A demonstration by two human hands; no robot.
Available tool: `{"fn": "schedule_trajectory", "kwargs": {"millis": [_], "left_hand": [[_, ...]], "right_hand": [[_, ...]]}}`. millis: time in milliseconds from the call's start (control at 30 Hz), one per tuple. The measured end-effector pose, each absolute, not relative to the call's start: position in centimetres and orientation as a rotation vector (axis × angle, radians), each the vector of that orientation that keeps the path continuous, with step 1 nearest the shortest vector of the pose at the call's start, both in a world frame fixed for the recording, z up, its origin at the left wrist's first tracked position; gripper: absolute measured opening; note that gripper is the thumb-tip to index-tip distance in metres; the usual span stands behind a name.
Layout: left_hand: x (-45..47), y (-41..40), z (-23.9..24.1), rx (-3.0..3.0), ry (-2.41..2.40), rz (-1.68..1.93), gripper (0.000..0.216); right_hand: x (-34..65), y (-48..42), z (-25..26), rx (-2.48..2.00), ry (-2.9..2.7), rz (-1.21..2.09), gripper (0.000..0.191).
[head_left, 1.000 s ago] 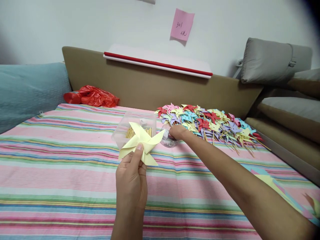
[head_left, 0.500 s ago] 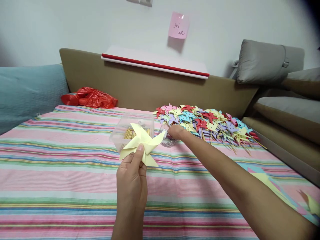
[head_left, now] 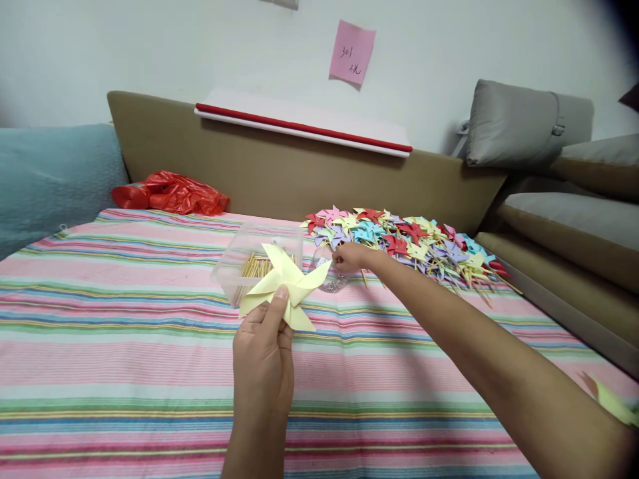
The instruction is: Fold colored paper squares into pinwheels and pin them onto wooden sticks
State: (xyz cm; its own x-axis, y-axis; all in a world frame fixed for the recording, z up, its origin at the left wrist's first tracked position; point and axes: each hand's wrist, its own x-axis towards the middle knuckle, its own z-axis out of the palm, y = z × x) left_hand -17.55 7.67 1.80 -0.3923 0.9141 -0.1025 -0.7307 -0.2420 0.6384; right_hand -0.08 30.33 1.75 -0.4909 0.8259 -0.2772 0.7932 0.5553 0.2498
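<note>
A pale yellow paper pinwheel (head_left: 294, 288) is pinched between the thumb and fingers of my left hand (head_left: 264, 349), its blades fanned out. No stick shows on it. My right hand (head_left: 352, 257) is reached forward over a clear round container (head_left: 333, 283) holding small silvery pieces, too small to name. Its fingers are bent together above the opening; whatever they may grip is hidden. Behind the pinwheel stands a clear plastic box (head_left: 228, 283) with thin wooden sticks (head_left: 256, 267) in it, partly covered by the blades.
Finished-looking pinwheels on sticks (head_left: 399, 243) lie piled at the back right. A red plastic bag (head_left: 184, 194) rests at the back left, near a blue cushion (head_left: 54, 183). Grey cushions (head_left: 579, 226) line the right side. Striped cloth (head_left: 164, 372) covers the surface.
My right hand has lifted slightly out of the clear container, its fingers now showing above it. My left hand keeps the pinwheel in nearly the same place. The view has shifted a little.
</note>
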Motion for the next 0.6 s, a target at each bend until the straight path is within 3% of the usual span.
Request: {"fn": "schedule_trajectory", "kwargs": {"millis": [600], "left_hand": [[-17.4, 8.0, 2.4, 0.349, 0.818, 1.875, 0.011]], "right_hand": [[2.5, 28.6, 2.1, 1.636, 2.548, -0.038, 0.028]]}}
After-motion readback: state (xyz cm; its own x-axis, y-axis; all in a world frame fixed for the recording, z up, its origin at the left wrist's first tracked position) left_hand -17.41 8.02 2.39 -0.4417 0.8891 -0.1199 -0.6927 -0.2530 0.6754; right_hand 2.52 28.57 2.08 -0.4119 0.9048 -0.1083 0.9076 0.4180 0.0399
